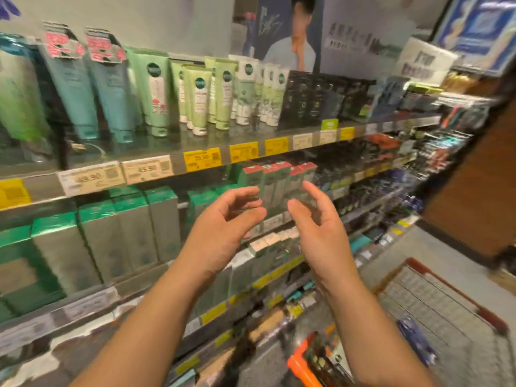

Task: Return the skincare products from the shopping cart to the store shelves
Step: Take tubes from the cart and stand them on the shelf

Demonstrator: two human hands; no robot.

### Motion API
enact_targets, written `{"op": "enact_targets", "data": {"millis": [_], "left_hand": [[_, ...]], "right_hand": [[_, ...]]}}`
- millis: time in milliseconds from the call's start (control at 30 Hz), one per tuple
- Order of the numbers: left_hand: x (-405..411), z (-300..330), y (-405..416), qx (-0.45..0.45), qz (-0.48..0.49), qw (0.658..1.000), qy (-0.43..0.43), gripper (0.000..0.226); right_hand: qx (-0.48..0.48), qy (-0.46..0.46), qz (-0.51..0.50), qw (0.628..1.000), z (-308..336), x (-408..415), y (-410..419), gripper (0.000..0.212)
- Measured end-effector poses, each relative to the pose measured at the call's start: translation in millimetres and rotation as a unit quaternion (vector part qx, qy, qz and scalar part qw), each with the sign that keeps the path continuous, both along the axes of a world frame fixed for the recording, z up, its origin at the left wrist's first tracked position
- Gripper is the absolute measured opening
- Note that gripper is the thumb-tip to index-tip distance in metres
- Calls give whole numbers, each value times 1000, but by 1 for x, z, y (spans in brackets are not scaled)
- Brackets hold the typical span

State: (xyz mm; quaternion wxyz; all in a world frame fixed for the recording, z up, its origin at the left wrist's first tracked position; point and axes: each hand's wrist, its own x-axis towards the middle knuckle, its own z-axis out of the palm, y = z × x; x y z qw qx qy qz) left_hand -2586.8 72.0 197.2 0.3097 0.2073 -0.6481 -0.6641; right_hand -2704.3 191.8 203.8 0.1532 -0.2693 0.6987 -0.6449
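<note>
My left hand (223, 227) and my right hand (318, 227) are raised side by side before the store shelves, fingers curled and apart, holding nothing. Just beyond them on the second shelf stand grey boxes with red and green tops (275, 180). The top shelf (156, 148) carries upright green, teal and white tubes (195, 99). Grey boxes with green tops (134, 233) fill the second shelf at left. The shopping cart (435, 311), wire with a red rim, is at the lower right, with a dark blue packet (416, 340) and an orange-trimmed item (304, 364) in it.
Yellow and white price tags (202, 160) line the shelf edges. Black packages (315, 97) stand at the top shelf's right. Lower shelves hold more small boxes. A brown wall panel (474, 196) and grey floor lie at the right. A poster (290, 34) hangs above.
</note>
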Motion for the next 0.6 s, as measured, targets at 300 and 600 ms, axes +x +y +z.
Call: {"op": "enact_targets", "data": {"millis": [300,600], "left_hand": [[-99,-23,127,-51,-133,988,-63,30],[-152,-53,215,-26,-210,970,-117,29]], "right_hand": [[21,-55,-145,988,-20,-53,166,52],[31,-124,-248,960,-66,-76,270,44]]}}
